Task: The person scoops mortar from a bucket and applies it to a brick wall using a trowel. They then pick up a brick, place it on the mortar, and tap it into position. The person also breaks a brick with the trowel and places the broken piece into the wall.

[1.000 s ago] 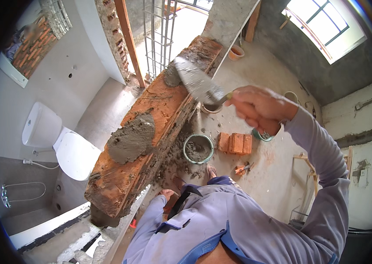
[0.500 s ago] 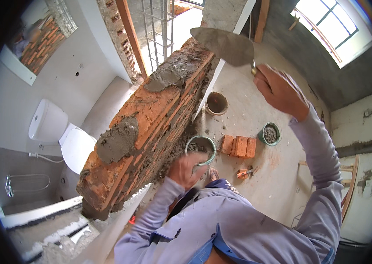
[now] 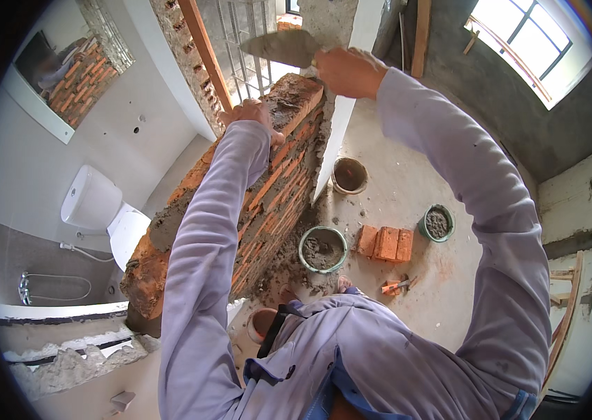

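Right hand (image 3: 348, 71) grips trowel (image 3: 282, 47) above brick wall (image 3: 268, 175).

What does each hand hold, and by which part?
The right hand holds a trowel by its handle, with the blade pointing left. The left hand holds nothing; it rests on the top of the brick wall.

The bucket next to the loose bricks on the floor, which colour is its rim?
Green rim, grey mortar inside; head view.

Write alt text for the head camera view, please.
Seen from above, a person's right hand holds a trowel over a half-built brick wall while the left hand rests on its top. Mortar tubs and loose bricks lie on the floor; a white toilet stands left.
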Demonstrator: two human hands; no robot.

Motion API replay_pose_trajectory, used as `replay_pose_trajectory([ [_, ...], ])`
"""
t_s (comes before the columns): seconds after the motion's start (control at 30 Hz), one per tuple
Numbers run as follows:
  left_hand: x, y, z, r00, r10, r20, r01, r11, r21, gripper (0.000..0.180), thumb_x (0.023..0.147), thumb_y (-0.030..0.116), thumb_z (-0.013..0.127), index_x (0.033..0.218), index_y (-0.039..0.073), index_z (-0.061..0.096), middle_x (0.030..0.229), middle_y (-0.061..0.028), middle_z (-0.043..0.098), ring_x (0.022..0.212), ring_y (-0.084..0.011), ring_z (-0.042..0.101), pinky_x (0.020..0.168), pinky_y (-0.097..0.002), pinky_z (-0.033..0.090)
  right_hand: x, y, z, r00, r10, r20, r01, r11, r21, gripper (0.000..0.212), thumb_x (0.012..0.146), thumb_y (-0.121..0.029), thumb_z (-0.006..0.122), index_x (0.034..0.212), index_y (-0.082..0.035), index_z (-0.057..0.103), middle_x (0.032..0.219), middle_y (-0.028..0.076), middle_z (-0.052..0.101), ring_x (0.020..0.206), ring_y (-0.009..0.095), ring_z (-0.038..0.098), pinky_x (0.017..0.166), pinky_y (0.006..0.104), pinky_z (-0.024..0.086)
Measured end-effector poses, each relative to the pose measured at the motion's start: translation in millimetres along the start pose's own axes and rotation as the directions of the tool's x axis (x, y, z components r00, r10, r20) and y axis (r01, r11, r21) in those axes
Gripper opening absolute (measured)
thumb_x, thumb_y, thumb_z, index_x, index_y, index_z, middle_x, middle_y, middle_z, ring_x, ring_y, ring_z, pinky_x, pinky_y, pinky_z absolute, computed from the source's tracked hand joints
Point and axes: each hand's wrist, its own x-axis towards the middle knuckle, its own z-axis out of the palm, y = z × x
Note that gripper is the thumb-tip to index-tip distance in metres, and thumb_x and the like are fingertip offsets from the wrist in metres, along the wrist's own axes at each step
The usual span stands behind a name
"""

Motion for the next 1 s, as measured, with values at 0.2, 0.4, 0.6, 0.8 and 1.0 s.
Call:
replay_pose_trajectory([
  [0.2,2,0,6,0.997,-0.067,-0.04,0.063,0.994,-0.086,0.078,0.069,0.053,0.084,0.134,0.016,0.059,0.141,-0.006,0.051,0.135,-0.0255,0.045,0.117,-0.0556,0.024,-16,-1,14,0.998,-0.049,0.037,0.045,0.994,0.1,0.018,0.087,-0.015,0.058,0.087,-0.003,0.072,0.096,0.014,0.069,0.091,0.033,0.069,0.079,0.0446,0.057],
  [0.4,10,7,5,0.998,-0.037,-0.055,0.038,0.999,0.023,0.092,0.065,0.058,0.078,0.14,0.013,0.051,0.141,-0.0101,0.048,0.135,-0.0278,0.046,0.114,-0.0576,0.03,-20,23,51,0.985,-0.155,-0.075,0.15,0.986,-0.071,0.018,0.088,-0.014,0.058,0.083,-0.001,0.068,0.086,0.016,0.065,0.081,0.03,0.068,0.07,0.0417,0.057],
  [0.6,-22,-30,-2,0.97,-0.032,-0.24,0.003,0.992,-0.123,0.107,0.07,0.077,0.067,0.148,0.008,0.04,0.153,-0.0163,0.038,0.141,-0.0303,0.038,0.117,-0.0558,0.026,-108,-12,-24,0.924,0.379,-0.042,-0.224,0.63,0.744,0.022,0.097,-0.023,0.05,0.101,-0.004,0.06,0.077,0.014,0.061,0.072,0.025,0.063,0.066,0.0396,0.051],
  [0.8,-128,-7,24,0.797,0.266,-0.543,-0.595,0.504,-0.626,0.076,0.078,0.05,0.079,0.133,0.002,0.057,0.137,-0.0144,0.056,0.132,-0.0282,0.049,0.112,-0.042,0.034,-281,-58,179,0.73,0.671,0.132,-0.201,0.025,0.979,0.015,0.088,-0.011,0.061,0.097,-0.001,0.054,0.073,0.011,0.052,0.054,0.023,0.052,0.05,0.0354,0.043],
  [1.0,-222,15,396,0.76,0.473,0.447,0.119,0.574,-0.81,0.064,0.093,0.037,0.064,0.141,-0.002,0.045,0.145,-0.02,0.046,0.133,-0.031,0.047,0.109,-0.0402,0.038,-402,-171,434,0.777,0.256,0.575,-0.629,0.366,0.686,0.027,0.086,-0.024,0.056,0.099,-0.001,0.06,0.095,0.024,0.063,0.079,0.045,0.064,0.073,0.0531,0.051],
])
